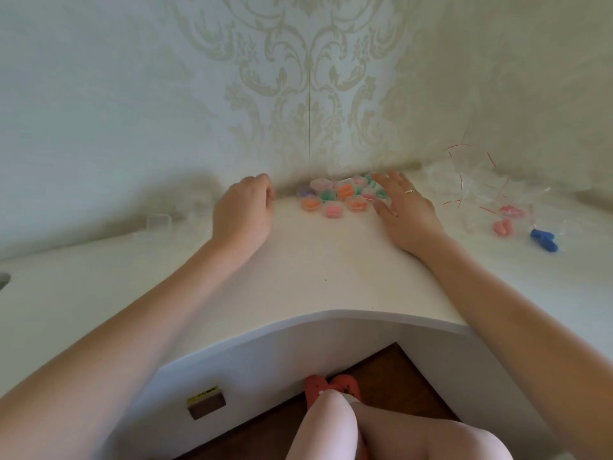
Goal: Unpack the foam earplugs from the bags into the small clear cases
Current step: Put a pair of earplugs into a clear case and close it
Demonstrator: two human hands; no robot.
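Observation:
Several small clear cases [343,193] holding orange, pink, green and purple foam earplugs are clustered on the white table [325,260] against the wall. My right hand [403,207] lies flat with fingers spread, its fingertips touching the right side of the cluster. My left hand [243,207] rests on the table to the left of the cases with fingers curled under; nothing shows in it. At the far right lie pink earplugs [502,226], blue earplugs [544,239] and crumpled clear bags [471,184] with red strips.
Empty clear cases [159,221] stand on the table at the left near the wall. The patterned wall closes the table's far side. The table's curved front edge [331,315] is below my arms, with my knees and red slippers under it.

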